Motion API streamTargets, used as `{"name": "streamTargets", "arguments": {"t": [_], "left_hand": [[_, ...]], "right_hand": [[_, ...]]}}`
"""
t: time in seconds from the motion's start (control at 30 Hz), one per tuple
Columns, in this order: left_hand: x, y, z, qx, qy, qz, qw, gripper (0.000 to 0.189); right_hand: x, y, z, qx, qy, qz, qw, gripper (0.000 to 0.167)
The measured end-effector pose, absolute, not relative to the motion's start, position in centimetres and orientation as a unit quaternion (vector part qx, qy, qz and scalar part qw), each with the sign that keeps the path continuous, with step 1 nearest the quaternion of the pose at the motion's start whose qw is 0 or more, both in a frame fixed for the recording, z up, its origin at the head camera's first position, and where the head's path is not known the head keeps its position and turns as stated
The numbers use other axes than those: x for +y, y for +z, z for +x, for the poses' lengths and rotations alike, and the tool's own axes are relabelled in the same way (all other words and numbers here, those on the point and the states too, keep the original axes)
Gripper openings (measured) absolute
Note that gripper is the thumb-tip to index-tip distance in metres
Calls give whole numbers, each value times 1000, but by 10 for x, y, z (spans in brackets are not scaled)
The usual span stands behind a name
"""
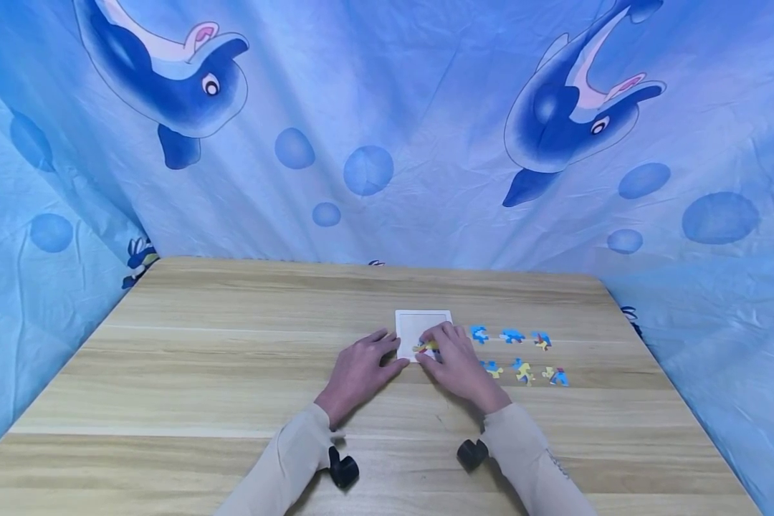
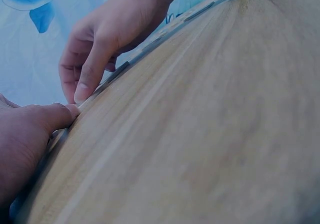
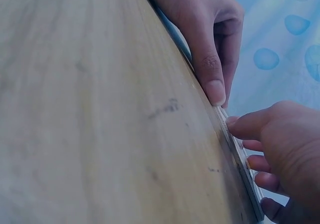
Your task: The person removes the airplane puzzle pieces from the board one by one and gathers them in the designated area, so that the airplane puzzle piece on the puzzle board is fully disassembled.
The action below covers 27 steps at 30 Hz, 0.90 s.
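Note:
A white square puzzle tray [image 1: 423, 312] lies on the wooden table. My left hand [image 1: 361, 369] holds its near left corner, with fingers along the left side and the thumb at the near edge. Over the tray's near right part, my right hand [image 1: 456, 367] pinches a puzzle piece [image 1: 428, 347] with yellow and red on it between thumb and fingers. That piece is partly covered by the fingers. Both wrist views look low across the tabletop, showing the left thumb [image 2: 62, 115] and the right thumb [image 3: 242, 125] close to the tray's thin edge [image 3: 240, 166].
Right of the tray, several loose puzzle pieces lie in two rows, among them a blue piece [image 1: 512, 335] and a yellow one [image 1: 523, 371]. A blue dolphin-print cloth [image 1: 426, 215] hangs behind the table [image 1: 232, 344]. Each sleeve carries a black wrist device [image 1: 344, 471].

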<state>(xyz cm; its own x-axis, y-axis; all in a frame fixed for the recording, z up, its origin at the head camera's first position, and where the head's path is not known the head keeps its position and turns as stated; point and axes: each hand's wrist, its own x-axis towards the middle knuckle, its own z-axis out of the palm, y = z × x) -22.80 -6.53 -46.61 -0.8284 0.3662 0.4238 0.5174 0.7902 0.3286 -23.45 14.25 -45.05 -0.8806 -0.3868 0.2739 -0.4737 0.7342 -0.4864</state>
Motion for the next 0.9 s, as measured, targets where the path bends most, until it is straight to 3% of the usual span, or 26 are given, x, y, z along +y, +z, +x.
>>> {"name": "streamTargets", "arguments": {"t": [0.3, 0.9], "left_hand": [[-65, -466, -228, -928, -224, -239, 176, 41], [-65, -465, -229, -927, -222, -243, 180, 33]], "right_hand": [[141, -449, -234, -928, 285, 229, 68, 30], [143, -447, -233, -926, 284, 237, 76, 26]]}}
